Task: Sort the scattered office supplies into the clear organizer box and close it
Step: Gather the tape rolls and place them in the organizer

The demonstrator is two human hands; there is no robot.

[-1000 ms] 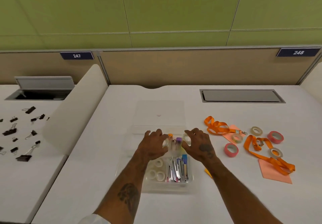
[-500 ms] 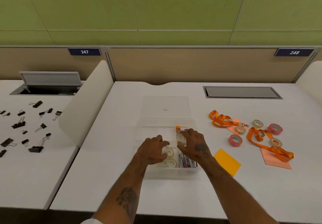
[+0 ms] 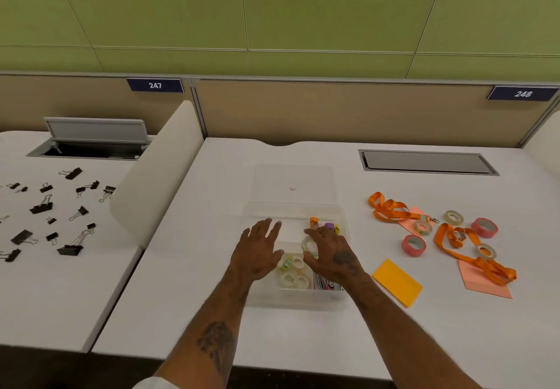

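Note:
The clear organizer box (image 3: 295, 299) sits mid-desk, its clear lid (image 3: 292, 176) lying open and flat behind it. Inside are clear tape rolls (image 3: 292, 279), pens (image 3: 325, 285) and glue sticks with an orange cap (image 3: 313, 221) and a purple one (image 3: 329, 225). My left hand (image 3: 257, 252) hovers over the box's left side, fingers spread, holding nothing. My right hand (image 3: 333, 257) is over the right side, thumb and fingers pinching a clear tape roll (image 3: 309, 244) held upright. To the right lie orange lanyards (image 3: 391, 210), pink tape rolls (image 3: 413, 244) and an orange sticky pad (image 3: 397, 282).
More small tape rolls (image 3: 453, 217) and pink notes (image 3: 485, 287) lie among the lanyards. Black binder clips (image 3: 69, 249) are scattered on the neighbouring desk, beyond a white divider (image 3: 154, 173). A closed cable hatch (image 3: 424, 161) sits at the back right.
My left hand has opened from a loose curl to flat, spread fingers over the box. My right hand stays over the box with the tape roll. The view has shifted slightly.

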